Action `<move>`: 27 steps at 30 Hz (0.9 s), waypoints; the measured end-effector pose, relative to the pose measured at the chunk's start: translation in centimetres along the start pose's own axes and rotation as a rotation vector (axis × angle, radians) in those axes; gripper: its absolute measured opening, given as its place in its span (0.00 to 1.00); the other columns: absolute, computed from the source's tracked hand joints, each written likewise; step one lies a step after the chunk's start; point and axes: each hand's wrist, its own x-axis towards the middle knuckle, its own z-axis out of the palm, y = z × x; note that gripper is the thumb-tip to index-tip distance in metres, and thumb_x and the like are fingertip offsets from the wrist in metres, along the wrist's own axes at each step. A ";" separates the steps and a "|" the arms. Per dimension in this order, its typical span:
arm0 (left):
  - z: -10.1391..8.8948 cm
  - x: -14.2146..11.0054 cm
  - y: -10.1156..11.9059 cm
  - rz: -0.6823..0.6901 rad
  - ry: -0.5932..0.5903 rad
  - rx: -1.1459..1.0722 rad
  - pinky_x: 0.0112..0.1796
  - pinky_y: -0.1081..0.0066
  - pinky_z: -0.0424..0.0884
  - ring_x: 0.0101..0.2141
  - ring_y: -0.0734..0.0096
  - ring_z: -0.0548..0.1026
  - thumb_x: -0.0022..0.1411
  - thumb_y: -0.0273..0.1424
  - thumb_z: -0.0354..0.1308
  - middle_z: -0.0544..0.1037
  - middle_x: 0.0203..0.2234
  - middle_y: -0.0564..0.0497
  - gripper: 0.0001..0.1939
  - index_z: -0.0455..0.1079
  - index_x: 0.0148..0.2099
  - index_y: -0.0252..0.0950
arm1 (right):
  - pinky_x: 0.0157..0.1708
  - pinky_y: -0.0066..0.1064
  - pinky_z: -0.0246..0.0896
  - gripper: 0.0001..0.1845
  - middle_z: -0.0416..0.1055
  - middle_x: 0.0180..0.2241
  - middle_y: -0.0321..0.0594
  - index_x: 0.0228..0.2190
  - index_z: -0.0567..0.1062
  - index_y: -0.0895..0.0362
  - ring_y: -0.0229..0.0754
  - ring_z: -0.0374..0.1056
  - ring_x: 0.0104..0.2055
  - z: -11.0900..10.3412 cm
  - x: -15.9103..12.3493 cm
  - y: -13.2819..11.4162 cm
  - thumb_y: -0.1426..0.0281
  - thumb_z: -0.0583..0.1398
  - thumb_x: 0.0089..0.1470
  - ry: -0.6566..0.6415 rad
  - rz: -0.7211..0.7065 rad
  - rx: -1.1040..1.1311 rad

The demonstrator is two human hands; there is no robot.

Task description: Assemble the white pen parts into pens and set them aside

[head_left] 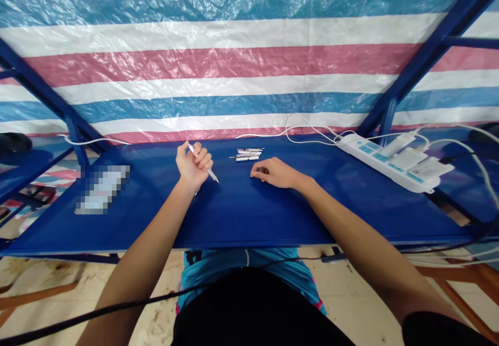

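My left hand (194, 166) is closed in a fist above the blue tabletop (241, 216), gripping a white pen (210, 172) whose tip points down and to the right. A small pile of white pens (246, 154) lies on the table a short way beyond and between my hands. My right hand (272, 173) rests on the tabletop just below that pile, its fingers curled in and holding nothing.
A white power strip (390, 162) with several plugged-in white adapters lies at the right, trailing white cables (307, 133). A pixelated white rectangle (102, 189) lies at the table's left. A striped tarpaulin (234, 60) and blue steel frame bars (429, 54) stand behind.
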 end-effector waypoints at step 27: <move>-0.2 0.1 0.1 0.004 -0.010 0.039 0.14 0.76 0.44 0.11 0.80 0.46 0.71 0.37 0.47 0.44 0.13 0.61 0.24 0.46 0.22 0.39 | 0.37 0.30 0.58 0.12 0.75 0.23 0.35 0.34 0.81 0.56 0.38 0.70 0.27 0.0 0.0 0.0 0.67 0.59 0.65 -0.006 -0.005 0.001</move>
